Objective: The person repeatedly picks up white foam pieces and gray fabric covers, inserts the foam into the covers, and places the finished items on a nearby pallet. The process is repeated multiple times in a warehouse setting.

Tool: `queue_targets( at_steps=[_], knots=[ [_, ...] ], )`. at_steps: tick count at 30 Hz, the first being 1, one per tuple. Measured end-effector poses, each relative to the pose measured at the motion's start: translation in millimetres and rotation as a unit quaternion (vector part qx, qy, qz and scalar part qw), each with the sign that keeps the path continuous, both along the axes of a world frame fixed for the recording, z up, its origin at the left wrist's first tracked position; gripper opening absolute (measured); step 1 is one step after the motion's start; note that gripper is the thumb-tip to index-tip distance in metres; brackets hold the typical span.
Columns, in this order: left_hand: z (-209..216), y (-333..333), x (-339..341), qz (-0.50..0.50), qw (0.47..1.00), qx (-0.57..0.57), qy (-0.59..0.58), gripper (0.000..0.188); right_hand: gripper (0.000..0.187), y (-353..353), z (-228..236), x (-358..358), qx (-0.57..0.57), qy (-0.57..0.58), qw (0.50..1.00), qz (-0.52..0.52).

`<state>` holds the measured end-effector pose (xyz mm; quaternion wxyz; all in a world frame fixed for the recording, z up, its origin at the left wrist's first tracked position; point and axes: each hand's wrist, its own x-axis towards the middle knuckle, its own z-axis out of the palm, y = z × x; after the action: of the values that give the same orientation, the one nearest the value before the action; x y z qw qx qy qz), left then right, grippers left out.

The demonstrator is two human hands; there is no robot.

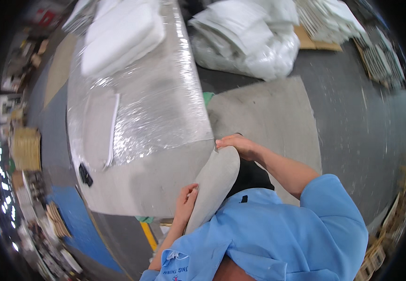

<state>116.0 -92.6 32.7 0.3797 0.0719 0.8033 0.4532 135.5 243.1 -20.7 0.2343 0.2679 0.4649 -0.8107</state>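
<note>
A light grey fabric piece (pixel 218 180), rounded at one end and looking like a cushion cover, lies in front of my body at the table's near right corner. My right hand (pixel 237 144) pinches its far end, thumb and fingers closed on the edge. Lower down, my left hand (pixel 185 202) grips the left edge with bent fingers. The fabric slants between both hands, its lower end hidden by my shirt. Beside it is the table (pixel 151 187), covered in grey cloth with clear plastic film (pixel 156 117) over its far part.
A white-edged grey piece (pixel 115 126) and a small black object (pixel 85 174) lie on the table. White padded stacks (pixel 123 40) sit at its far end. A clear bag of white pads (pixel 247 51) stands beyond a grey sheet (pixel 278 107) on the floor. Bundles (pixel 381 58) stand far right.
</note>
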Motion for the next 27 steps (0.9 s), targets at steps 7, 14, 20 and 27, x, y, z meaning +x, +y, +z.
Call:
queue_targets(
  at_steps=[7, 14, 20, 27],
  knots=[
    [-19.6, -22.9, -25.4, 0.119, 0.992, -0.035, -0.014, 0.053, 0.045, -36.2, 53.8, -96.4, 0.076, 0.085, 0.974, 0.198],
    [-38.7, -32.6, -6.7, 0.234, 0.96, -0.071, 0.139, 0.038, 0.06, -69.3, 108.2, -150.6, 0.258, 0.075, 0.841, 0.469],
    [-13.8, -20.5, -10.5, 0.275, 0.92, -0.114, 0.255, 0.034, 0.058, -113.6, 108.6, -159.7, 0.427, 0.22, 0.549, 0.684],
    [-23.0, -66.2, 17.9, 0.128, 0.958, -0.248, 0.061, 0.047, 0.045, -148.3, 78.3, -162.7, 0.523, 0.214, 0.5, 0.657]
  ],
)
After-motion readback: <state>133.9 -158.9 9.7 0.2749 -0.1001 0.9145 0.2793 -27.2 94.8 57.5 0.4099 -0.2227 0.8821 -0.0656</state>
